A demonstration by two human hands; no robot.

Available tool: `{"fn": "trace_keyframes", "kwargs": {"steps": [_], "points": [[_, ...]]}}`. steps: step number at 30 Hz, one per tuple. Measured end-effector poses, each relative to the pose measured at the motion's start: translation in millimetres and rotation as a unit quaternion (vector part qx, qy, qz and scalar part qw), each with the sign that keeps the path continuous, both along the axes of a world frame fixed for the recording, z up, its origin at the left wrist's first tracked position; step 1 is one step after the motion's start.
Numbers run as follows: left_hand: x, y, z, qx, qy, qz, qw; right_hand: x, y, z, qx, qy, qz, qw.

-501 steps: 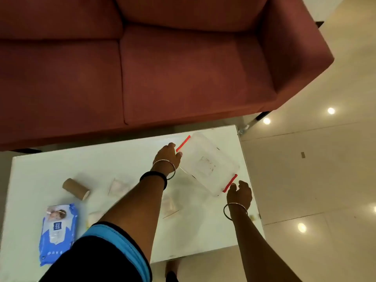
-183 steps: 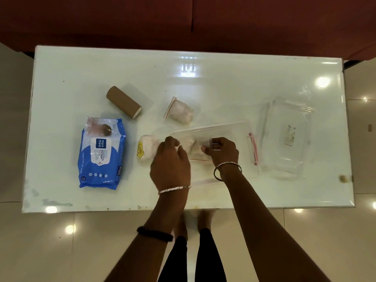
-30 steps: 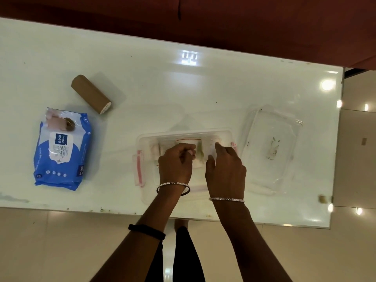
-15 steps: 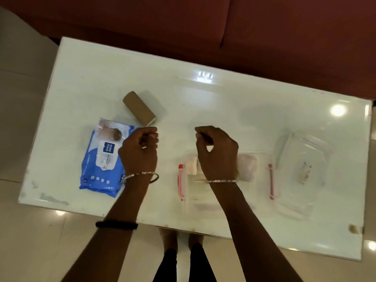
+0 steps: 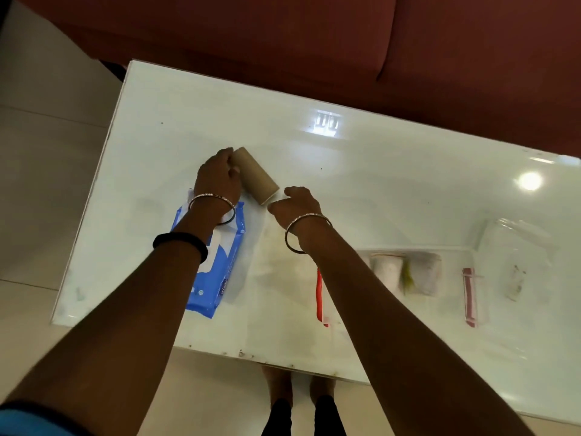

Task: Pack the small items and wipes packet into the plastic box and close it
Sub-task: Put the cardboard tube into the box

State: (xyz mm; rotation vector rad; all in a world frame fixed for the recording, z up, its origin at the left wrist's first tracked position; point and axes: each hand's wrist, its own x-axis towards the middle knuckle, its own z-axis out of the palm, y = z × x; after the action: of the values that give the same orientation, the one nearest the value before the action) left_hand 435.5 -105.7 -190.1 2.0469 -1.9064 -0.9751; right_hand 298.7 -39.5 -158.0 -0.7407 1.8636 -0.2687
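A brown cardboard tube lies on the white table, left of centre. My left hand curls over its far left end and grips it. My right hand is at the tube's near right end, fingers apart, holding nothing. The blue wipes packet lies flat under my left forearm. To the right stands the clear plastic box with red clips, lid off. Small white bags sit inside it. My right forearm crosses its left end.
The clear lid lies on the table at the box's right end. A dark red sofa runs along the table's far side. My feet stand at the near table edge. Pale tiled floor lies on the left.
Both hands left the box and moved left to the cardboard tube. My left hand has closed on the tube's far end; my right hand has come to its near end.
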Motion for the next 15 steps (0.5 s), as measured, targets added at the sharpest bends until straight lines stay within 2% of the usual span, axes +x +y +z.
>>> {"fn": "trace_keyframes", "kwargs": {"steps": [3, 8, 12, 15], "points": [[3, 3, 2, -0.010, 0.014, 0.004, 1.000, 12, -6, 4, 0.009, -0.032, -0.043, 0.999], [2, 37, 32, -0.073, 0.088, 0.040, 0.993, 13, 14, 36, -0.049, 0.001, -0.081, 0.996], [-10, 83, 75, -0.108, 0.188, 0.091, 0.972, 1, 59, 72, -0.125, -0.051, -0.202, 0.970], [-22, 126, 99, -0.086, 0.240, 0.118, 0.960, -15, 103, 93, -0.145, -0.057, -0.272, 0.949]]}}
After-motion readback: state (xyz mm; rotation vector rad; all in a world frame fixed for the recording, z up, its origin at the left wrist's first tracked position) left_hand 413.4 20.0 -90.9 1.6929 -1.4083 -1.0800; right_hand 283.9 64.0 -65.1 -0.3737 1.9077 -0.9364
